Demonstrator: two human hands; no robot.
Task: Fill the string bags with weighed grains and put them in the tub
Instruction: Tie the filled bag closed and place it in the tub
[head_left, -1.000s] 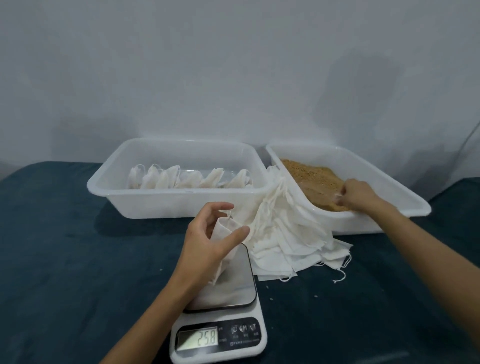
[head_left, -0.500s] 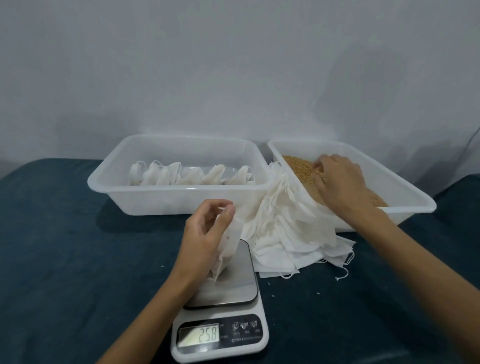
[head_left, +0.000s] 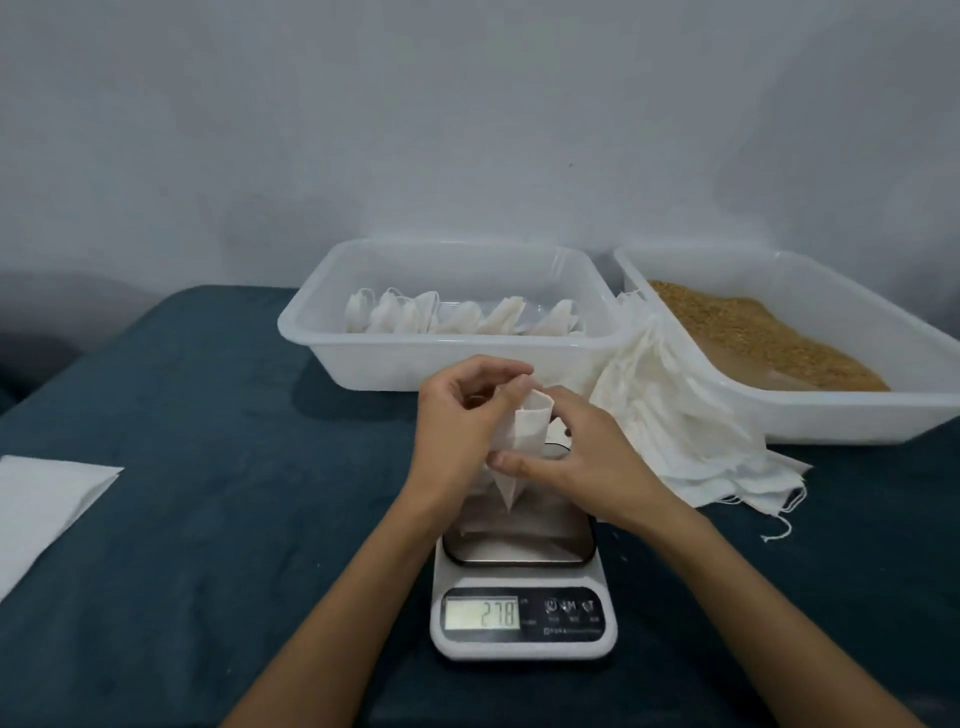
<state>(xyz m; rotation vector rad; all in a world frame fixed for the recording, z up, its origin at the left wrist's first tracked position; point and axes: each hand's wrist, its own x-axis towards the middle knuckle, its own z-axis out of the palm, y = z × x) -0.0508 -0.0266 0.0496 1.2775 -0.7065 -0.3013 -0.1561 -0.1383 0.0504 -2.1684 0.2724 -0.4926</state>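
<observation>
A small white string bag (head_left: 523, 441) stands upright on the steel platform of a white kitchen scale (head_left: 522, 577), whose display reads 278. My left hand (head_left: 457, 431) grips the bag's left side near its open mouth. My right hand (head_left: 576, 457) holds its right side, fingers curled around the fabric. A white tub (head_left: 452, 358) behind the scale holds several filled white bags (head_left: 457, 317). A second white tub (head_left: 852, 415) at the right holds brown grains (head_left: 753, 332). A pile of empty white bags (head_left: 685, 431) lies between the tubs and the scale.
Everything sits on a dark teal cloth-covered table (head_left: 208, 493). A white sheet (head_left: 41, 504) lies at the left edge. A plain grey wall rises behind the tubs.
My right hand left the grain tub and came to the bag on the scale. The scale reading rose from 258 to 278. The camera view shifted left.
</observation>
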